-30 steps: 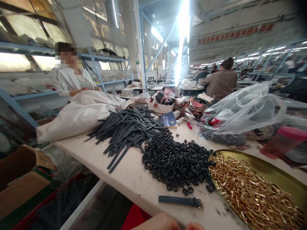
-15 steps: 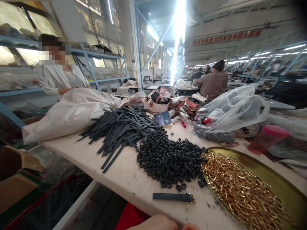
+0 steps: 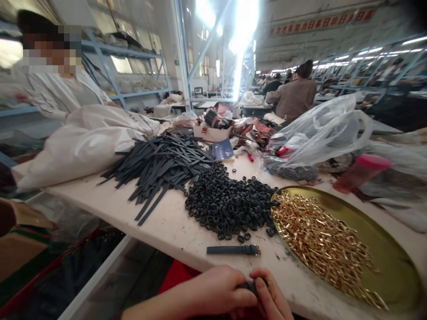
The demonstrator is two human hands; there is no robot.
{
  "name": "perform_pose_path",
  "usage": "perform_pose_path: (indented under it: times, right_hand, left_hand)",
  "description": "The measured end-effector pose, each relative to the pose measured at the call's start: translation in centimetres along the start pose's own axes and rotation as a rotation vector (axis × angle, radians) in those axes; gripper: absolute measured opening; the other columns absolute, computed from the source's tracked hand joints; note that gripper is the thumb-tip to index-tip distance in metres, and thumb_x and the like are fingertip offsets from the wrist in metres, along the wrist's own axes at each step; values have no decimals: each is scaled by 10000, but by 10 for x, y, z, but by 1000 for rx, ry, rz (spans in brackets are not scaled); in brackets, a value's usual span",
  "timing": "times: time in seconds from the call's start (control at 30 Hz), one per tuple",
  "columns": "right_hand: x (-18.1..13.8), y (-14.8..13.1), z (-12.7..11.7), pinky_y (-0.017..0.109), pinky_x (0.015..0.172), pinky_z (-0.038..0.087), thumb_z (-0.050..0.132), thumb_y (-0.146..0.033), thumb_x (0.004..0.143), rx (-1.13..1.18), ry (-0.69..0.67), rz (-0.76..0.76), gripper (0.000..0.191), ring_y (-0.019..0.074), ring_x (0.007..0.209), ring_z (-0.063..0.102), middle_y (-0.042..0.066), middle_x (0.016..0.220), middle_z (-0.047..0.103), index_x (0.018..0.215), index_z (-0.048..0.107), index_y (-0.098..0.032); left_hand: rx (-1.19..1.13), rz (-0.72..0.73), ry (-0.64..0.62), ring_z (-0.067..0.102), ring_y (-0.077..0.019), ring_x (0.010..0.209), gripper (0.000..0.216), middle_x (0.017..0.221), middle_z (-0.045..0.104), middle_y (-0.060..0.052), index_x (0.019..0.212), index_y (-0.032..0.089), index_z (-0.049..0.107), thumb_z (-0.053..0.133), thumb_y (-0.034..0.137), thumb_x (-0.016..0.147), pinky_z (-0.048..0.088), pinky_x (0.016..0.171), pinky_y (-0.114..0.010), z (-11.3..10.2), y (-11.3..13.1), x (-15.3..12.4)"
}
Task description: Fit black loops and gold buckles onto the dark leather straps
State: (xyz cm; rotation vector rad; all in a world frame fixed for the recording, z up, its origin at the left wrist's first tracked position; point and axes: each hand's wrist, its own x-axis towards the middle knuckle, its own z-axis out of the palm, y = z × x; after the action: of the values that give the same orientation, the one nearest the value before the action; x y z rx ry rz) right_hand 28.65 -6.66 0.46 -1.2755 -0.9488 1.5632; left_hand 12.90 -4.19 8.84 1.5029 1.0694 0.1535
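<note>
At the table's front edge, my left hand (image 3: 230, 286) and my right hand (image 3: 271, 297) are close together, fingers closed on a dark strap (image 3: 248, 286). Most of that strap is covered by the fingers. Just beyond them lies a finished-looking dark watch strap (image 3: 230, 250) with a gold buckle at its right end. A heap of small black strap loops (image 3: 230, 206) sits behind it. To the right, gold buckles (image 3: 320, 235) are piled in a round gold tray (image 3: 396, 266).
Long dark strips (image 3: 163, 162) lie heaped at the left beside a white sack (image 3: 80, 146). A co-worker (image 3: 60, 84) stands behind the sack. Farther right are a blue booklet (image 3: 223, 149), a clear plastic bag (image 3: 310, 138) and a pink-lidded jar (image 3: 362, 173).
Both hands have come up into view at the bottom, holding the dark strap. The view has tilted down a little. The co-worker at left has moved nearer the left edge.
</note>
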Motion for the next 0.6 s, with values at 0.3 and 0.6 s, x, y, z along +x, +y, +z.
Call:
perform_pose_path:
  times: [0.3, 0.6]
  right_hand:
    - [1, -25, 8, 200, 406, 149, 426, -483, 845, 241, -212, 61, 279, 58, 416, 192, -104, 462, 244, 908, 447, -211]
    - [-1, -24, 8, 197, 469, 255, 418, -527, 830, -37, -124, -66, 350, 68, 511, 294, -66, 596, 319, 932, 475, -197]
  left_hand:
    - [-710, -27, -32, 546, -103, 519, 381, 643, 608, -26, 726, 132, 501, 687, 448, 621, 412, 503, -188, -4, -10, 6]
    - [-528, -23, 171, 528, -100, 490, 365, 596, 594, -24, 717, 128, 512, 585, 486, 713, 389, 478, -185, 11, -16, 12]
